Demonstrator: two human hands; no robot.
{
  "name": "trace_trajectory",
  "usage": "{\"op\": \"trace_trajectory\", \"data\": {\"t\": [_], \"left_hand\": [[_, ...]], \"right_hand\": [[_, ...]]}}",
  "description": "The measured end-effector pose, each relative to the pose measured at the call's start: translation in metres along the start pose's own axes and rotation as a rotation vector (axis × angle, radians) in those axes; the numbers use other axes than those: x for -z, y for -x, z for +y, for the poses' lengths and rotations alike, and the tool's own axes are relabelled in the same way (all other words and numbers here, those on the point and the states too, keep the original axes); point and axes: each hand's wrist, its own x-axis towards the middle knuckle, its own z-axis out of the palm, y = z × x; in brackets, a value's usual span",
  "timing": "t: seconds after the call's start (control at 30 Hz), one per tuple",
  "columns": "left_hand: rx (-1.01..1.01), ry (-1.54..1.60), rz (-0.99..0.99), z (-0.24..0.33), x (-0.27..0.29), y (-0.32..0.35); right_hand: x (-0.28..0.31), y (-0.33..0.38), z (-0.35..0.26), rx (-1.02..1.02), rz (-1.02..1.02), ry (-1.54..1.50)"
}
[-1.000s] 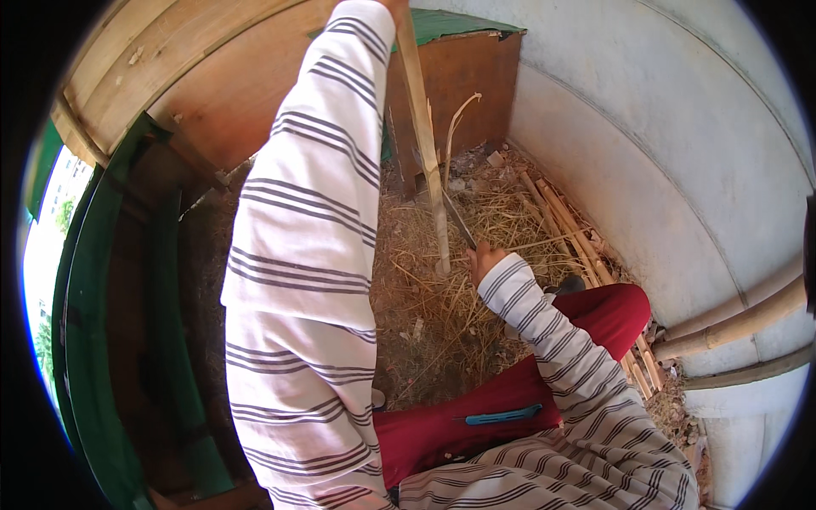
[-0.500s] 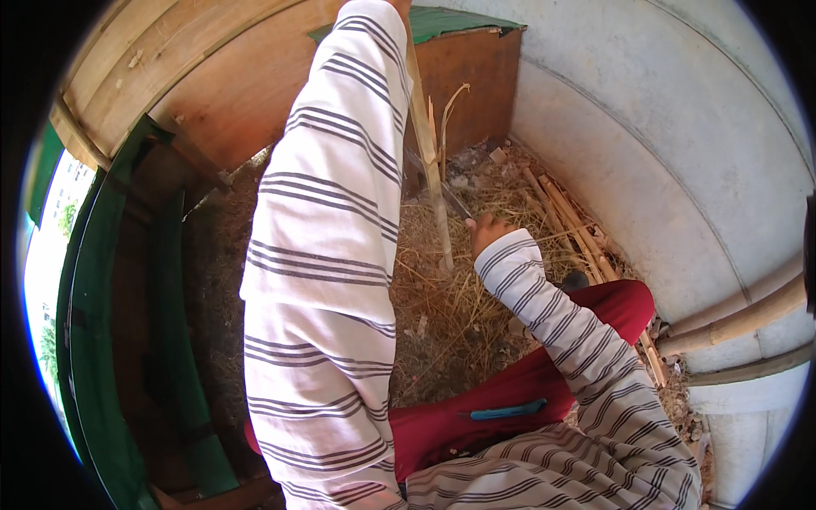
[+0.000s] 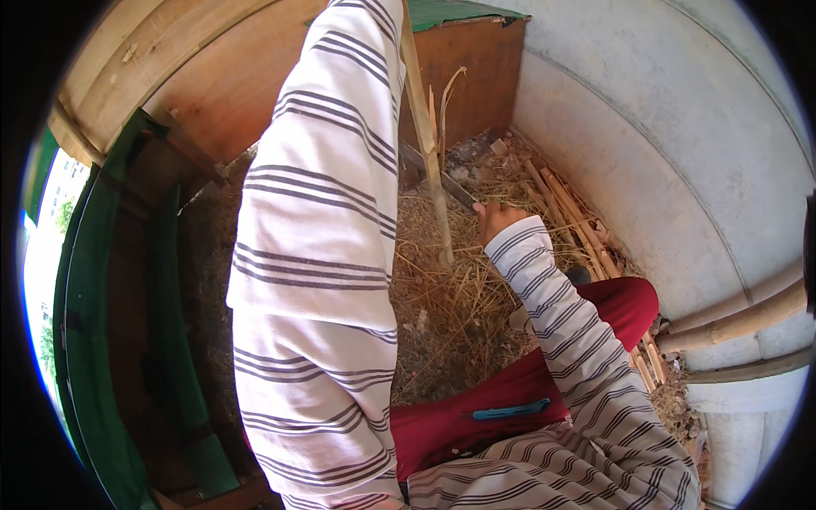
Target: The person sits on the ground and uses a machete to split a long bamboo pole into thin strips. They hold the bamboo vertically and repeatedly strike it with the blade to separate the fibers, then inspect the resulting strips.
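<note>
The right hand (image 3: 497, 217) has shifted toward 12 o'clock, its fingers wrapped on a dark blade (image 3: 450, 189) against the upright cane (image 3: 429, 161), indicating ongoing cutting; left-hand fingers cannot be told.

I see white sleeves with grey stripes (image 3: 314, 255), dark red trousers (image 3: 510, 408), a pale tan bamboo stalk (image 3: 429, 161), yellow-brown straw (image 3: 442, 314), and a green-painted wooden frame (image 3: 85, 340).

Single head-worn fisheye view looked steeply down, close over striped sleeves (image 3: 314, 255) onto straw-strewn floor (image 3: 450, 306); edges bowed.
</note>
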Motion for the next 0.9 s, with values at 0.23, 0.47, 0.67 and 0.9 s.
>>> {"op": "trace_trajectory", "data": {"t": [0.23, 0.47, 0.67, 0.9], "left_hand": [[-0.025, 0.013, -0.004, 0.008, -0.004, 0.017], [-0.072, 0.016, -0.012, -0.002, -0.003, 0.008], [-0.042, 0.16, -0.026, -0.018, -0.005, -0.013], [0.346, 0.299, -0.15, -0.022, 0.008, -0.048]], "right_hand": [[0.02, -0.009, 0.0, -0.045, -0.167, 0.012], [0.018, -0.026, 0.015, -0.083, -0.178, -0.029], [0.019, -0.043, 0.032, -0.166, -0.277, -0.32], [0.022, -0.004, 0.016, 0.051, -0.198, -0.152]]}}
